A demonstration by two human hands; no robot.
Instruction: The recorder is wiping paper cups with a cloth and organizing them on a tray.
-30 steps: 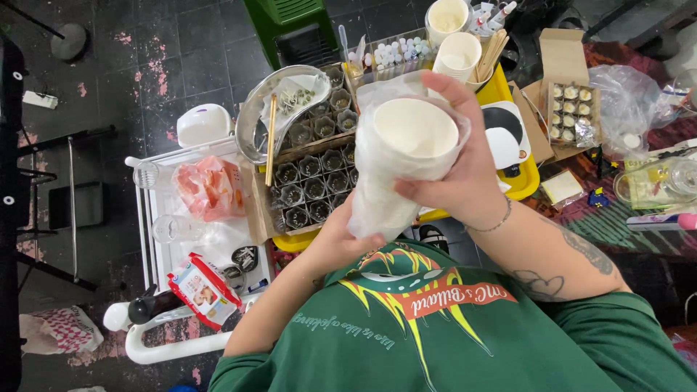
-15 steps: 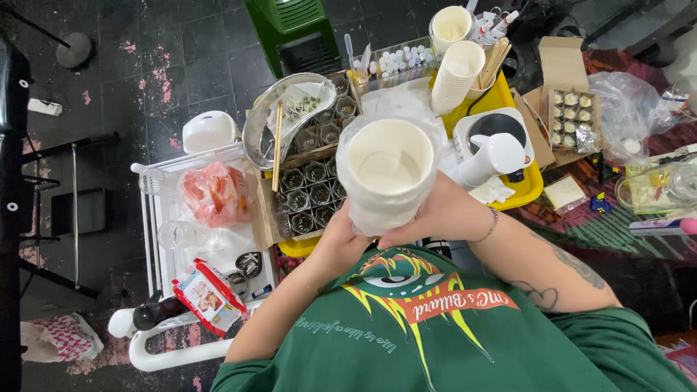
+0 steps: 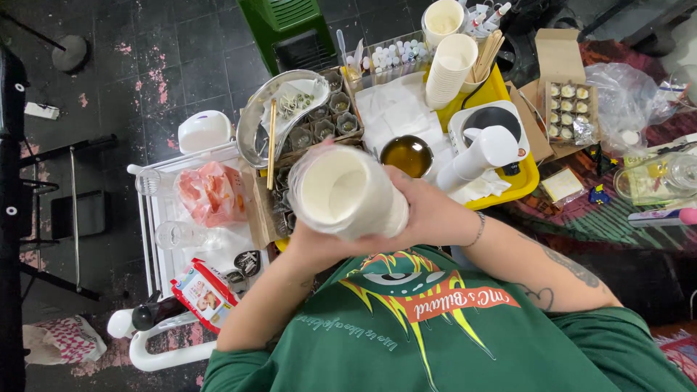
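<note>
Both hands close round one stack of white paper cups (image 3: 347, 192), held up over the crowded work table with its open mouth facing the camera. The right hand (image 3: 428, 210) wraps the stack from the three o'clock side, fingers pressed together and curled over the wall; the left hand (image 3: 312, 243) cradles it from about seven o'clock, mostly hidden beneath the cups, so I cannot tell how its fingers lie.

A thin clear plastic sleeve seems to cover the stack, blurred at the rim. To handle it well, I judge the grip should stay firm low on the wall and light near the rim, so the cups are not crushed out of round. Keeping the stack level also matters, since open things lie directly below: a small bowl of amber liquid (image 3: 407, 154) at about two o'clock from the stack, and a tray of small dark cups (image 3: 319, 131) at twelve o'clock.

The stack sits between the two palms, touching both. A second cup stack (image 3: 450, 69) stands well apart at one o'clock, on the yellow tray (image 3: 501, 91).
</note>
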